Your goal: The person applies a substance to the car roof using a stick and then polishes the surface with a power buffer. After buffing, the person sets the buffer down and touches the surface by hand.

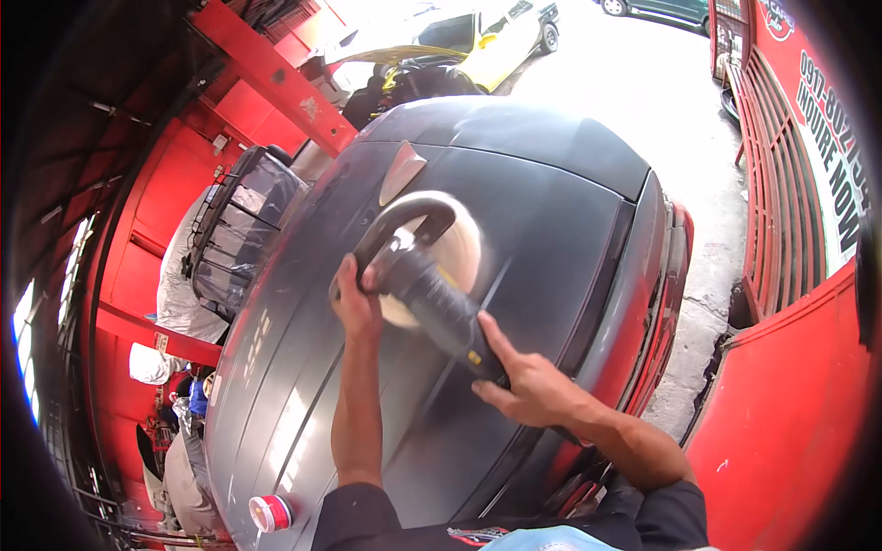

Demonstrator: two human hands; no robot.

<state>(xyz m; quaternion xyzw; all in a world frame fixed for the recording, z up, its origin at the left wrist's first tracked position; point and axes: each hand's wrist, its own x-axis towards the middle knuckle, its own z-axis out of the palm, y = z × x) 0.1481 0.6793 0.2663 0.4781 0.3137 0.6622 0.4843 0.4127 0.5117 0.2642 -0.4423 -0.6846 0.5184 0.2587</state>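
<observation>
Gripping, rear end: I see the right hand [533, 386] closed on the polisher's [432, 298] body, one finger stretched along its upper side and another digit on the lower side; I cannot tell how the rest sit.
Front handle: I have the left hand [356, 301] curled around the curved handle [378, 241]; blur keeps me from telling whether its fingers are pressed together.
Polisher: slanting between both hands, above the dark car roof [551, 239].
Pad: a round, pale, blurred disc [464, 248] under the polisher's front, against the roof.
Tub: red and white [271, 514], on the roof near its lower-left edge in my view.
Fin: a small pale antenna fin [401, 173] on the roof, just beyond the pad.
Post: a slanting red beam [276, 78] past the roof's left side.
Street: a yellow car [491, 46] farther off.
</observation>
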